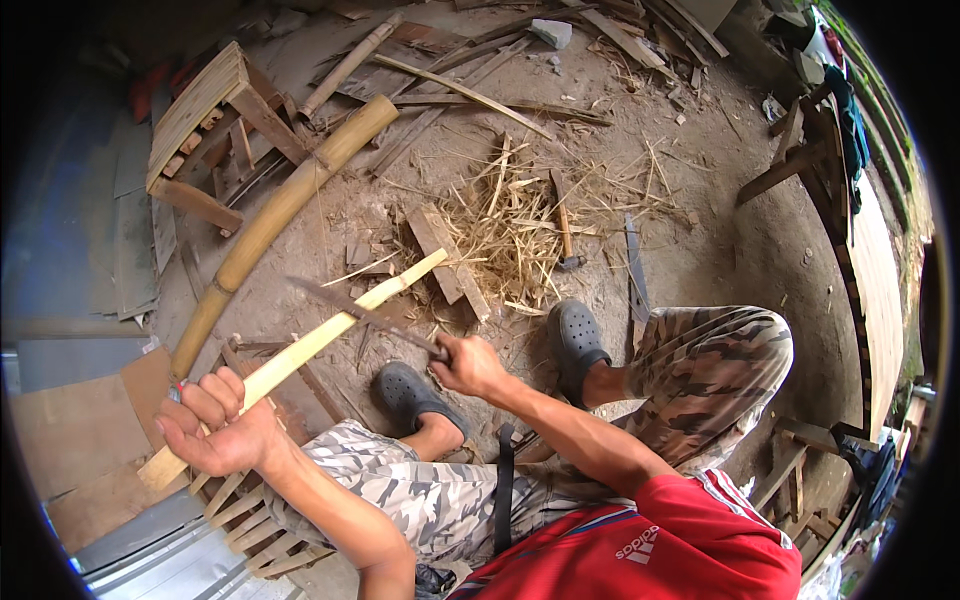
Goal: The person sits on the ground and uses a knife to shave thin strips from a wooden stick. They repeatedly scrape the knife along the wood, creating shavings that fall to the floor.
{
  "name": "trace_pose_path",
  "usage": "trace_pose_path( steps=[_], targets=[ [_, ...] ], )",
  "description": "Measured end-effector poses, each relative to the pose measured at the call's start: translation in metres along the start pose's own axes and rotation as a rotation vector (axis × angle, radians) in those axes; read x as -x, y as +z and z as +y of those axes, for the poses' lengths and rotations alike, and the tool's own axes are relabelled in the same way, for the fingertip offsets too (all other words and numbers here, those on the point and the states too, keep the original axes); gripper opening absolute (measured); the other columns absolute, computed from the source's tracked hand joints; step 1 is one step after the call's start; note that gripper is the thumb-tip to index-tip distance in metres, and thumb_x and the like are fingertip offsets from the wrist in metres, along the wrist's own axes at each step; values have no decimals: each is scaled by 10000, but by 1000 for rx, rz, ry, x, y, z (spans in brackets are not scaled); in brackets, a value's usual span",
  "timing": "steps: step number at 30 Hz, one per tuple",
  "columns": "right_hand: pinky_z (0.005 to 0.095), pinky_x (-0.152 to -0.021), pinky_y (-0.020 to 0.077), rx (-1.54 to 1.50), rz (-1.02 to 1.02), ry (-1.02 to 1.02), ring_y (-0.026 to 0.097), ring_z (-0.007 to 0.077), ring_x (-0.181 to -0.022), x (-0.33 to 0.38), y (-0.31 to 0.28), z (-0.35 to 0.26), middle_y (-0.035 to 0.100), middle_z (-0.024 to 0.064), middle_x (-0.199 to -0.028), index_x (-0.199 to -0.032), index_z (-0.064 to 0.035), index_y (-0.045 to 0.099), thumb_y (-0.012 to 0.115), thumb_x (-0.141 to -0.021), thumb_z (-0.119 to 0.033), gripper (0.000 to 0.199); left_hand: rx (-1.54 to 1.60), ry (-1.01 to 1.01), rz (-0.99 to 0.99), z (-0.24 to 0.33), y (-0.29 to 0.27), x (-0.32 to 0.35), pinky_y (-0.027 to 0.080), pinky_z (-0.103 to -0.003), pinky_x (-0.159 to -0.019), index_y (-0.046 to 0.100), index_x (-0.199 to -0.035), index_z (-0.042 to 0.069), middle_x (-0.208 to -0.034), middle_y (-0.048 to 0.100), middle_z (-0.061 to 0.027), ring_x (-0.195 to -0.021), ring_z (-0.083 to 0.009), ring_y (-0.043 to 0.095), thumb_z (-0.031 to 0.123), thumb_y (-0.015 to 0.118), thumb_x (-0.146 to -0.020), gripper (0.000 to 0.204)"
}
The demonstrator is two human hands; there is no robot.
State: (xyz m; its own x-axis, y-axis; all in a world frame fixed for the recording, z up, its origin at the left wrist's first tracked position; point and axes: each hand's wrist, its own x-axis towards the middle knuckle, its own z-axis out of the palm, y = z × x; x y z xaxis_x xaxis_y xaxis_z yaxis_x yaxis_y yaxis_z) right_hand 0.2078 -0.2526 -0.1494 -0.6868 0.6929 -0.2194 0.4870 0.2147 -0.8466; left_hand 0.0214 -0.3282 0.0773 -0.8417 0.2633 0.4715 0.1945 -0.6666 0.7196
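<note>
My left hand (215, 420) is closed round the lower end of a pale split bamboo strip (295, 352). The strip slants up and away to the right, and its far end lies over a short board (436, 245) on the ground. In my right hand (470, 366) is the handle of a long, dark-bladed knife (385, 324). Its blade points to the upper left and crosses the strip toward the strip's far half. Whether the edge bites into the bamboo, I cannot tell.
Pale shavings (515, 235) are heaped ahead, with a hammer (563, 225) beside them. A thick bamboo pole (262, 235) leans by a slatted wooden stool (250, 110) at left. A flat grey blade (636, 262) lies near my right shoe (577, 345). Wood scraps lie at the back.
</note>
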Motion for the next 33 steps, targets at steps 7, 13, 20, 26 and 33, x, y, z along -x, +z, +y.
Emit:
trace_pose_path(
  steps=[7, 13, 20, 26, 33],
  targets=[
    [523, -684, 512, -104, 189, 155, 640, 459, -717, -22, 34, 12, 623, 272, -704, -842, -7, 616, 615, -808, -238, 234, -109, 17, 233, 0, 6, -4, 139, -262, -449, 158, -641, 195, -498, 121, 40, -427, -89, 115, 330, 446, -977, 463],
    [507, -650, 552, 1, 173, 411, 672, 428, -723, -30, 32, 56, 655, 274, -729, -839, -15, 658, 572, -852, -250, 251, -186, 37, 321, -2, 17, 0, 177, -251, -434, 162, -637, 196, -493, 127, 31, -422, -95, 135, 337, 436, -982, 463],
    [534, -654, 523, -19, 37, 86, 640, 454, -668, 4, 6, 10, 650, 230, -695, -822, -37, 584, 594, -831, -245, 208, 12, -29, -37, -1, -9, -5, 159, -267, -441, 185, -636, 200, -486, 151, 35, -415, -93, 136, 338, 425, -1000, 458],
    [524, -709, 523, -71, 190, 245, 651, 447, -724, -16, 18, 20, 647, 256, -715, -806, -26, 622, 607, -832, -258, 234, 199, -115, -402, 3, -19, -8, 133, -280, -452, 209, -649, 197, -490, 158, 41, -429, -88, 112, 330, 437, -1000, 440],
    [539, -690, 506, -103, 167, 85, 637, 446, -714, -8, 32, 4, 629, 258, -695, -822, -53, 629, 611, -809, -259, 207, 90, -46, -234, 4, -19, -3, 132, -281, -455, 199, -648, 196, -497, 145, 39, -437, -88, 108, 329, 452, -995, 450]
  ],
)
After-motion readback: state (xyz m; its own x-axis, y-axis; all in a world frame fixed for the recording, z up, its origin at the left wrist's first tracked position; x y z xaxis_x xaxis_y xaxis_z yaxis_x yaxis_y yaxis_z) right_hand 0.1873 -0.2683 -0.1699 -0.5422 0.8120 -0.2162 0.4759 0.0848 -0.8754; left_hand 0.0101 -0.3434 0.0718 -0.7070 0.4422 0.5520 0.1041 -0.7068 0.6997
